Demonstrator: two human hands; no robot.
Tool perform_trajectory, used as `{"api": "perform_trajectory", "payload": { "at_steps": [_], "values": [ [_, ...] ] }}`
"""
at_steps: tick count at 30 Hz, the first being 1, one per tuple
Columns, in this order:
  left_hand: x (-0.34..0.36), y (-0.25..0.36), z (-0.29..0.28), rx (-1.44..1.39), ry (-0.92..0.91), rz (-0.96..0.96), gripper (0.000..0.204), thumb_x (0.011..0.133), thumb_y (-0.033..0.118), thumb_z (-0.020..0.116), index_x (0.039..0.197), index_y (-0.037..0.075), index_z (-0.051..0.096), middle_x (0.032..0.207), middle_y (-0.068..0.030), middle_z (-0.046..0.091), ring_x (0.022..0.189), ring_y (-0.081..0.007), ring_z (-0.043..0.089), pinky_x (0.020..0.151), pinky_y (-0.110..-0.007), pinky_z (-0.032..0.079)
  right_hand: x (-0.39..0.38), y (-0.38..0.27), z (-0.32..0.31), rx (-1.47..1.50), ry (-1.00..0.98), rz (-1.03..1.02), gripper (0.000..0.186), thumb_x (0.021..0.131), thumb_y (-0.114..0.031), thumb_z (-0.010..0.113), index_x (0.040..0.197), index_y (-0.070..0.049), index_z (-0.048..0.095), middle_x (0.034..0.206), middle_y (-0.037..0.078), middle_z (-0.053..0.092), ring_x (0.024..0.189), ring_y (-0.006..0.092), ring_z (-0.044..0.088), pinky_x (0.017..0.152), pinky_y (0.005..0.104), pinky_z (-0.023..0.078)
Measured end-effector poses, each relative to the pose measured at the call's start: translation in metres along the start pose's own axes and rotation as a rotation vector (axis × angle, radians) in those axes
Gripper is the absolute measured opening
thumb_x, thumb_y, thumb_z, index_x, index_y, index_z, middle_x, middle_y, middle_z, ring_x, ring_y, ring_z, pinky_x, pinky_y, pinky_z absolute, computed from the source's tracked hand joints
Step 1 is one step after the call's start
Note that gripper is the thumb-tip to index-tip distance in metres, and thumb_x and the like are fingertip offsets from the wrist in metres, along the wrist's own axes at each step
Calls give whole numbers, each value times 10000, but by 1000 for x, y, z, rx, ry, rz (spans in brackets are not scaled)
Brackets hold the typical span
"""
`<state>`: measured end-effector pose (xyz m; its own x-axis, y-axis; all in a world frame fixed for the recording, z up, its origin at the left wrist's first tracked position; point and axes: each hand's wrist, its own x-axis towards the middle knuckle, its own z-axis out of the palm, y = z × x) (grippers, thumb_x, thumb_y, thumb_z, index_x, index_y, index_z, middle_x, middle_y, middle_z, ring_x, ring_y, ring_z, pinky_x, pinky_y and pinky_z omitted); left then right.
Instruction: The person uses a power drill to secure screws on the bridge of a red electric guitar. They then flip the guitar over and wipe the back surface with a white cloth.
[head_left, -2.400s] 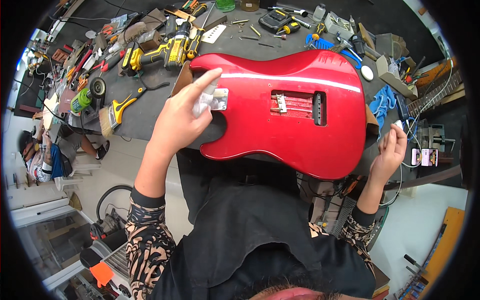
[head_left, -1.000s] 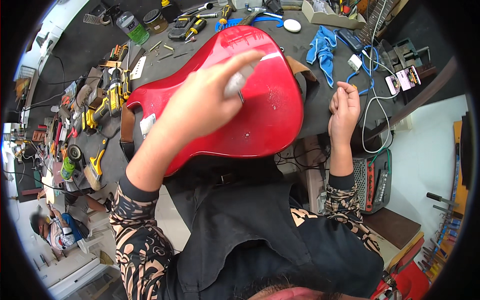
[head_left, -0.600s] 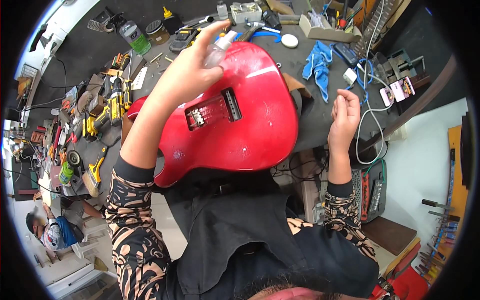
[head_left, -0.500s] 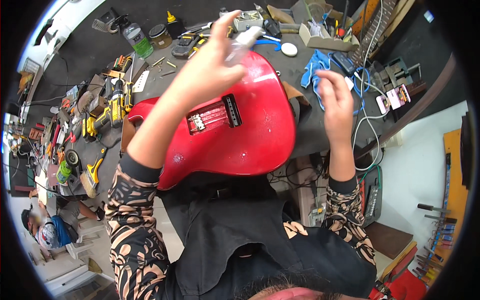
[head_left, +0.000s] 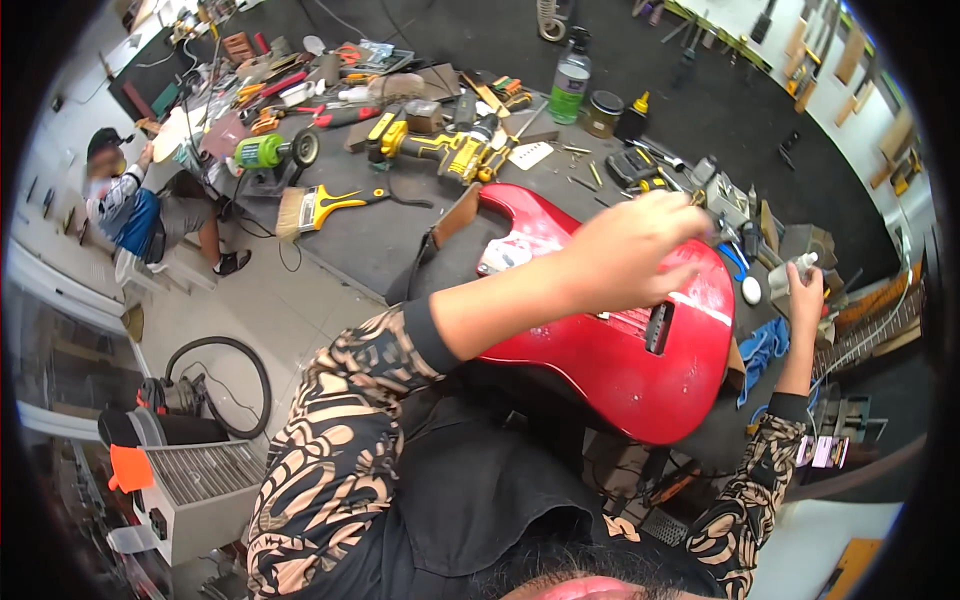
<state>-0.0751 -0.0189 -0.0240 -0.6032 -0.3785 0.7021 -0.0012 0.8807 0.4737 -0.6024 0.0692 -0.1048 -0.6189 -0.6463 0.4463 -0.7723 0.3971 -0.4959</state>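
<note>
A glossy red electric guitar body (head_left: 660, 400) lies back up on the dark workbench, with pale specks on its finish and an open cavity. Over its far part hovers my left hand (head_left: 645, 245), thumb and bent fingers apart; I see nothing in its grasp. My right hand (head_left: 805, 300) is raised at the right, with its fingers closed round a small spray bottle (head_left: 792, 270) that has a white top. Below that hand a blue cloth (head_left: 765, 345) rests on the bench. My left forearm hides part of the body.
Left on the bench are a yellow cordless drill (head_left: 450, 150), a wide brush (head_left: 325, 208) and a bench grinder (head_left: 275, 155). A green-liquid bottle (head_left: 570, 85) and a jar (head_left: 603, 113) stand behind the guitar. Another person (head_left: 150, 210) sits far left; a vacuum hose (head_left: 262, 385) lies on the floor.
The spray bottle has passed from my left hand to my right. The view has swung left, so the guitar body and bench appear further right and more floor shows.
</note>
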Motion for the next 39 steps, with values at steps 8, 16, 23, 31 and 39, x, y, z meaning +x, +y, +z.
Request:
{"api": "perform_trajectory", "payload": {
  "at_steps": [8,16,23,31,39],
  "values": [
    [-111,-132,-167,210,294,-620,126,1018,97,709,1105,13,745,932,-82,748,828,-165,702,794,-354,583,40,60,69,-124,-99,-18,701,964,-409,866,1432,65,648,1327,315,766,1260,456,740,1089,508,554],
    [-126,-168,-251,109,450,-629,143,1059,158,769,1026,18,758,792,33,672,750,-41,593,658,-277,471,43,26,18,-50,72,-48,659,999,-126,792,1600,-25,540,1245,245,742,1082,353,724,1040,445,560],
    [-63,-185,-401,19,650,-405,180,1163,22,521,1250,65,673,942,-53,694,692,-93,622,679,-264,524,-26,-260,-62,239,264,-398,338,1227,-221,572,1291,105,636,1152,141,696,1081,241,667,1020,362,544],
    [50,-213,-723,718,1228,13,256,921,36,698,1161,30,787,943,-75,723,856,-271,718,833,-395,577,-90,-520,-49,97,162,-1240,122,1035,-1,621,923,-26,578,803,153,525,681,338,509,661,470,391],
    [135,-219,-990,1426,971,-98,354,961,116,742,1299,47,817,1437,-251,667,1171,-413,727,1037,-496,570,-133,-585,-88,180,-59,-737,152,1048,-36,637,910,-20,573,802,152,547,725,361,534,678,490,401]
  ]
}}
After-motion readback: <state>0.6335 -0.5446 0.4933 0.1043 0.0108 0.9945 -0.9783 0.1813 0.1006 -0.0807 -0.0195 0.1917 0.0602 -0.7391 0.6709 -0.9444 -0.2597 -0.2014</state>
